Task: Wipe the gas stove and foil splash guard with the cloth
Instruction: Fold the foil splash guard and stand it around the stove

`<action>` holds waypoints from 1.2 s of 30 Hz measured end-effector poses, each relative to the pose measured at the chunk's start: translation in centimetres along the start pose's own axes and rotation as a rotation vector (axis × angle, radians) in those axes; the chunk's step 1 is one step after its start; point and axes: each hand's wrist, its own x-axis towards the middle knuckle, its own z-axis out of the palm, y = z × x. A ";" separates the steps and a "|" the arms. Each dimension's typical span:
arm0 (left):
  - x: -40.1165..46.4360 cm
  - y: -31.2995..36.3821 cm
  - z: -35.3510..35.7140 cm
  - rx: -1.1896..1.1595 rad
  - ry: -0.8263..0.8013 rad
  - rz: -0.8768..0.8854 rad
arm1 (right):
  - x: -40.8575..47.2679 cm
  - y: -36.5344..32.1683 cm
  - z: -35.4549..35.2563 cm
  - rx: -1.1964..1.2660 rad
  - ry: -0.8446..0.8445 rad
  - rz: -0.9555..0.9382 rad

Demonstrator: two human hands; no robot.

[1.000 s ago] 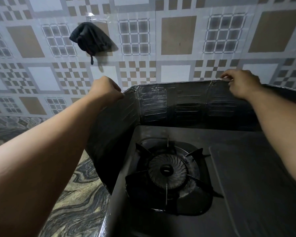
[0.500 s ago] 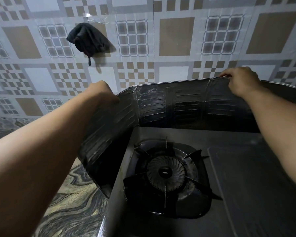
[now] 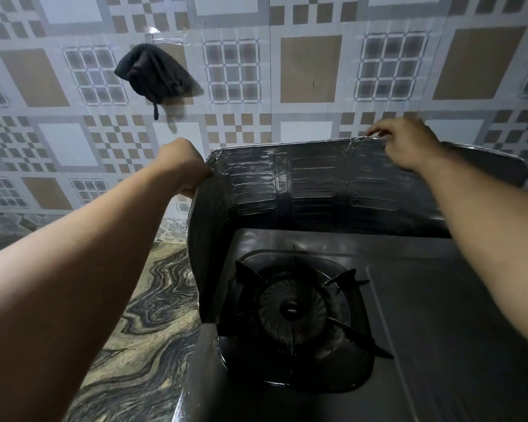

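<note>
**Splash guard held at two points over the stove**

Where the marbled countertop (image 3: 141,336) meets the patterned tile wall (image 3: 311,68), a dark gas stove (image 3: 439,330) is seen, with its burner (image 3: 293,312) below and between the two hands. The foil splash guard (image 3: 311,190) is stood around the back and left side of the stove. Its left corner is gripped by the left hand (image 3: 180,167), the fingers being curled over the top edge. Its back top edge is pinched by the right hand (image 3: 406,144), further to the right. A dark cloth (image 3: 156,74) is hung on the wall, above the left hand and well apart from both hands. No writing or brand can be read anywhere. Both forearms cross the lower view and hide parts of the counter and stove.
</note>
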 end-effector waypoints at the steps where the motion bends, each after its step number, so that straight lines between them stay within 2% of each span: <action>1: -0.2 -0.1 0.2 -0.019 -0.010 0.003 | -0.4 0.2 0.3 -0.004 -0.007 0.011; 7: -0.3 -0.8 0.9 -0.063 0.012 0.091 | -2.0 1.0 1.1 0.005 0.030 0.052; 14: -0.3 -0.8 1.5 -0.067 0.060 0.108 | -2.3 1.5 1.1 0.021 0.010 0.059; 20: -0.5 -1.0 1.2 0.002 0.130 0.122 | -2.6 1.3 1.1 0.012 -0.044 0.094; 28: -0.7 -1.0 1.1 0.026 0.108 0.112 | -3.7 0.6 0.6 0.006 -0.130 0.129; 30: -0.8 -1.0 1.0 0.037 0.099 0.115 | -3.7 0.6 0.2 0.013 -0.175 0.133; 34: -0.6 -1.1 0.9 0.014 0.099 0.099 | -3.8 1.4 -0.7 -0.022 -0.416 0.194; 36: -0.6 -1.1 0.9 0.009 0.093 0.095 | -3.9 2.0 -0.7 -0.092 -0.484 0.222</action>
